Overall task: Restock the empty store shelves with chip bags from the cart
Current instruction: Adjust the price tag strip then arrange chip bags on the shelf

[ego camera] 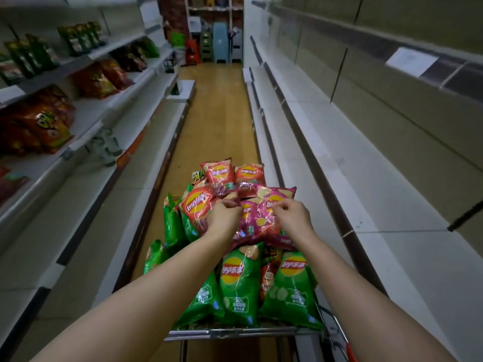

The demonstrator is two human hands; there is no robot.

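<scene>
Reaching both arms over the wire metal cart (235,333), which is piled with glossy chip bags (248,176). Left hand (223,215) has its fingers curled on the top edge of a red-orange foil bag (196,205), right hand (294,214) pinches the shiny magenta bag (257,223) just beside it. Green bags (239,283) lie nearest me. White metal shelves (352,192) flank the cart's right.

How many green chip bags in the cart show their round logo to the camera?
2. The middle green bag and the right green bag stand at the near rim of the cart. Other green bags lie further left, logos hidden or turned away.
</scene>
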